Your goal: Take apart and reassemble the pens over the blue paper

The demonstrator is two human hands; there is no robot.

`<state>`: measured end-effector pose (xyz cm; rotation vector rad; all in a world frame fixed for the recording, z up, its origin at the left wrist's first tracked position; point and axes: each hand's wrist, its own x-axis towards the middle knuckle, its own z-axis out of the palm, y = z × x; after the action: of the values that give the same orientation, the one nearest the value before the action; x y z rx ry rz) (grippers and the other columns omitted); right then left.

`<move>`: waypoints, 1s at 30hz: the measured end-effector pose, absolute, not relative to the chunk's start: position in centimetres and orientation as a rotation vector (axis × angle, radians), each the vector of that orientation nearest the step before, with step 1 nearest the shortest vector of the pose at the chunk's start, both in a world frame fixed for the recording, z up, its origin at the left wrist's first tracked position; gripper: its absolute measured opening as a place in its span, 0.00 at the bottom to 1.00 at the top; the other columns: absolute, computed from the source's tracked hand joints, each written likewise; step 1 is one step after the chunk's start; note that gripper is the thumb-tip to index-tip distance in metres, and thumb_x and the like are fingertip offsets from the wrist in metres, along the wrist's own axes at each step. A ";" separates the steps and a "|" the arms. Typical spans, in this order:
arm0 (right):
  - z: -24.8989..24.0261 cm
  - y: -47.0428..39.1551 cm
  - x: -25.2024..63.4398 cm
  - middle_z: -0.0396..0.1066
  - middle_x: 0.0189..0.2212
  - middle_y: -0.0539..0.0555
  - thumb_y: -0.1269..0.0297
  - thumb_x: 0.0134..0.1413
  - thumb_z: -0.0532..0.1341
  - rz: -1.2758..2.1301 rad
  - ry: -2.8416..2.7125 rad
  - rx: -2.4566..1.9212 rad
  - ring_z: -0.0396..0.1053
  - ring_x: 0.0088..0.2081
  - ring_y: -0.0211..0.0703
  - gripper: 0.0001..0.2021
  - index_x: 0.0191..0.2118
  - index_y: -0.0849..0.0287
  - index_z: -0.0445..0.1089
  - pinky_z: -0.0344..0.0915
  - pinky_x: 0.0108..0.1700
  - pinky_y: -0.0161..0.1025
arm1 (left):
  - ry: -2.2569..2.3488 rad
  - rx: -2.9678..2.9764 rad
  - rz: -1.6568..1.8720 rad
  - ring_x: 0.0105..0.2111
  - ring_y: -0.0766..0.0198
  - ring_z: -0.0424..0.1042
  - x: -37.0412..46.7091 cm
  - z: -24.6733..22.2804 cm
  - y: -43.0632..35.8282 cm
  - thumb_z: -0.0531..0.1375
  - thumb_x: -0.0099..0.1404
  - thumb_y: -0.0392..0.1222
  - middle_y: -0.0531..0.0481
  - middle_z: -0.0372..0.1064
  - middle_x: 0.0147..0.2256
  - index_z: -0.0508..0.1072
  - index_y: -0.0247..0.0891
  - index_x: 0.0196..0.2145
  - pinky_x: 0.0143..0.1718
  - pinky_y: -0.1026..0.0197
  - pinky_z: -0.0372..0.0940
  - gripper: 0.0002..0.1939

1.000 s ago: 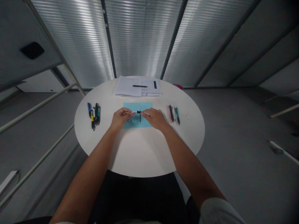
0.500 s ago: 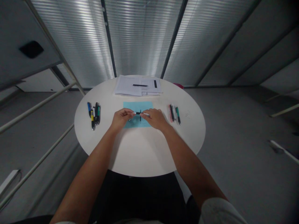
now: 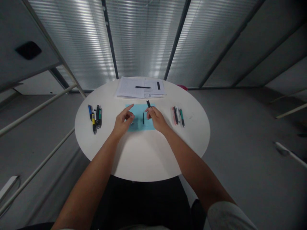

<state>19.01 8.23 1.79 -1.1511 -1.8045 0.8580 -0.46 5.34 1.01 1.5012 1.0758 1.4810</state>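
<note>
A light blue sheet of paper [image 3: 137, 110] lies mid-table, under and between my hands. My right hand [image 3: 157, 119] is closed around a pen barrel [image 3: 148, 103], whose black end sticks up beyond the fingers. My left hand [image 3: 122, 123] hovers over the sheet's left edge. Its index finger points forward while the thumb presses toward the other fingers; anything small in that pinch cannot be made out. Between both hands a thin dark pen refill [image 3: 143, 118] rests on the sheet. A tiny shiny piece [image 3: 132, 123] shows beside my left thumb.
Several pens [image 3: 94, 118] lie clustered on the left of the round white table [image 3: 148, 156]. Another row of pens [image 3: 177, 115] is on the right. Toward the far edge, a stack of papers [image 3: 130, 88] carries a black pen [image 3: 143, 87]. A metal rail [image 3: 38, 107] runs at left.
My hands have drawn apart; before, both held the black-and-white pen level between them. The right hand now has the barrel turned upward, and my left index finger has stretched out.
</note>
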 end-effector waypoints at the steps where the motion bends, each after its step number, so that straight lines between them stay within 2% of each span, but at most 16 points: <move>1: 1.7 8.4 19.0 0.70 0.32 0.53 0.41 0.64 0.36 0.866 -1.742 -1.150 0.68 0.35 0.40 0.28 0.45 0.56 0.62 0.63 0.40 0.37 | 1.119 1.525 1.487 0.29 0.67 0.67 -0.6 0.9 5.4 0.62 0.55 0.39 0.53 0.70 0.30 0.71 0.42 0.56 0.34 0.63 0.62 0.29; 5: 1.7 8.8 19.4 0.73 0.39 0.56 0.45 0.66 0.35 0.771 -1.723 -1.157 0.71 0.39 0.40 0.25 0.51 0.56 0.58 0.63 0.43 0.38 | 1.377 1.642 1.478 0.28 0.66 0.64 -1.0 0.4 5.8 0.59 0.54 0.35 0.52 0.69 0.31 0.75 0.41 0.49 0.34 0.62 0.61 0.23; 10: 2.0 8.0 19.5 0.74 0.40 0.57 0.55 0.65 0.48 0.349 -2.112 -1.458 0.71 0.42 0.45 0.15 0.46 0.57 0.65 0.60 0.44 0.40 | 1.628 1.897 1.276 0.30 0.61 0.64 -1.4 -0.9 6.5 0.58 0.52 0.32 0.49 0.70 0.31 0.78 0.41 0.40 0.39 0.59 0.60 0.17; 15: 2.1 6.6 17.8 0.75 0.39 0.59 0.49 0.59 0.56 0.093 -2.287 -1.672 0.71 0.44 0.52 0.17 0.39 0.57 0.70 0.59 0.48 0.46 | 1.839 1.914 1.196 0.34 0.58 0.66 -1.7 -1.4 6.8 0.57 0.56 0.34 0.46 0.69 0.32 0.78 0.39 0.40 0.42 0.56 0.59 0.15; 18: 2.3 6.0 16.9 0.76 0.41 0.63 0.53 0.58 0.56 0.070 -2.345 -1.770 0.71 0.45 0.54 0.15 0.39 0.59 0.73 0.59 0.49 0.49 | 1.869 1.869 1.198 0.33 0.57 0.67 -1.7 -1.5 7.0 0.57 0.58 0.35 0.46 0.68 0.31 0.77 0.40 0.38 0.41 0.55 0.59 0.13; 23: 3.3 5.5 16.3 0.76 0.39 0.68 0.62 0.56 0.57 0.113 -2.350 -1.933 0.73 0.45 0.59 0.13 0.40 0.63 0.75 0.63 0.45 0.51 | 1.909 1.861 1.129 0.33 0.55 0.67 -1.7 -1.5 7.1 0.58 0.56 0.38 0.45 0.68 0.30 0.77 0.40 0.36 0.40 0.55 0.60 0.11; 26: 3.6 5.6 16.2 0.76 0.40 0.68 0.64 0.53 0.59 0.206 -2.336 -2.004 0.74 0.43 0.58 0.12 0.42 0.61 0.75 0.64 0.42 0.50 | 1.923 1.875 1.113 0.32 0.55 0.67 -1.6 -1.5 7.1 0.58 0.55 0.38 0.45 0.68 0.30 0.78 0.40 0.36 0.39 0.55 0.60 0.11; 30: 3.3 6.3 16.5 0.76 0.41 0.66 0.64 0.54 0.58 0.211 -2.362 -1.923 0.74 0.43 0.55 0.11 0.41 0.60 0.74 0.65 0.41 0.45 | 1.846 1.746 1.301 0.30 0.59 0.66 -1.5 -1.3 7.0 0.59 0.55 0.38 0.48 0.68 0.29 0.78 0.41 0.34 0.39 0.56 0.60 0.10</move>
<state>16.47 6.34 3.32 -1.9230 -2.3618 0.2106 -1.52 7.01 -1.28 1.7462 1.8458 1.3013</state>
